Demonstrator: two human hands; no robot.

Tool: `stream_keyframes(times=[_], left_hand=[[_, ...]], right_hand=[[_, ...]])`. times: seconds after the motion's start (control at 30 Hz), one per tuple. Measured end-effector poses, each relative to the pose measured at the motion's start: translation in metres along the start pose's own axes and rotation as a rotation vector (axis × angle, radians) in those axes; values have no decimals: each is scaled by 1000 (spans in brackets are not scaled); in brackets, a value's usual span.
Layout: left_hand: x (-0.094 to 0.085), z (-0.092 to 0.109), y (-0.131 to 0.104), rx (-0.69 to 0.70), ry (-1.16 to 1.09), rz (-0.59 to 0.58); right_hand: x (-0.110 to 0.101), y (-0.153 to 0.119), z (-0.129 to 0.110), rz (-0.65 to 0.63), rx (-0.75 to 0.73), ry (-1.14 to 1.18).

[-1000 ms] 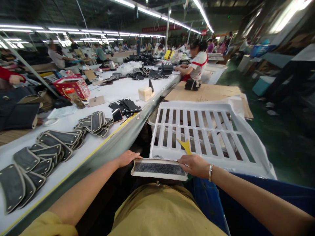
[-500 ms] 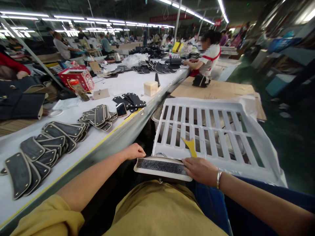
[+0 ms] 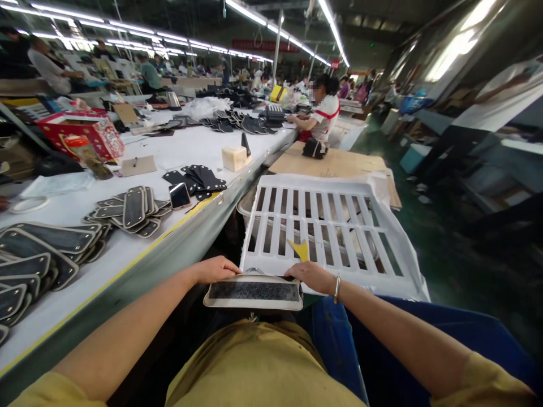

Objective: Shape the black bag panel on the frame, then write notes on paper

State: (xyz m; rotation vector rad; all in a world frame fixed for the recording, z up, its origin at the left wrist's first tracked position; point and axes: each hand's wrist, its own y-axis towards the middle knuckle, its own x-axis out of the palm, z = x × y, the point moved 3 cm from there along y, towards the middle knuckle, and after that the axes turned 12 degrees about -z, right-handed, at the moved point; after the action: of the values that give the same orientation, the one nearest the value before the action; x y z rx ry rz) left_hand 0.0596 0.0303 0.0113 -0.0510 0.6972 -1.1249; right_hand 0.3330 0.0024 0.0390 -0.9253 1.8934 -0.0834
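Note:
A flat rectangular piece (image 3: 253,291), dark grey in the middle with a cream border, lies across my lap. My left hand (image 3: 217,269) grips its left end with curled fingers. At the piece's right end, my right hand (image 3: 313,277), a bracelet on its wrist, presses down. A yellow scraper-like tool (image 3: 299,249) sticks up just beyond my right hand, resting on a white slatted plastic crate (image 3: 326,226).
A long white worktable (image 3: 106,237) on my left carries several stacks of dark padded pieces (image 3: 131,209), a phone (image 3: 179,195), a red box (image 3: 80,133) and a cream block (image 3: 235,158). Brown cardboard (image 3: 335,163) lies beyond the crate. Other people sit farther along the table.
Only the view has shifted, swinging slightly to the right and back. Both hands stay on the ends of the flat piece.

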Motion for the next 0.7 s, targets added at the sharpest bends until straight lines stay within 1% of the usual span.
stream_keyframes(times=[0.03,0.1,0.13,0.2,0.27,0.37,0.53,0.7], left_hand=[[0,6,7,20,33,-13],[3,19,22,50,103,11],[5,24,29,64,141,35],[12,30,41,85,208,91],[20,32,48,106,254,125],[25,28,50,133,295,136],[25,26,49,166,349,122],[27,26,49,165,439,116]], right_hand=[[0,6,8,-33,52,128],[3,18,20,-102,140,407],[5,22,24,-123,157,504],[9,28,28,-150,124,612],[12,30,31,-167,74,660],[15,32,36,-201,37,695],[15,34,41,-241,19,694],[16,34,38,-223,9,747]])
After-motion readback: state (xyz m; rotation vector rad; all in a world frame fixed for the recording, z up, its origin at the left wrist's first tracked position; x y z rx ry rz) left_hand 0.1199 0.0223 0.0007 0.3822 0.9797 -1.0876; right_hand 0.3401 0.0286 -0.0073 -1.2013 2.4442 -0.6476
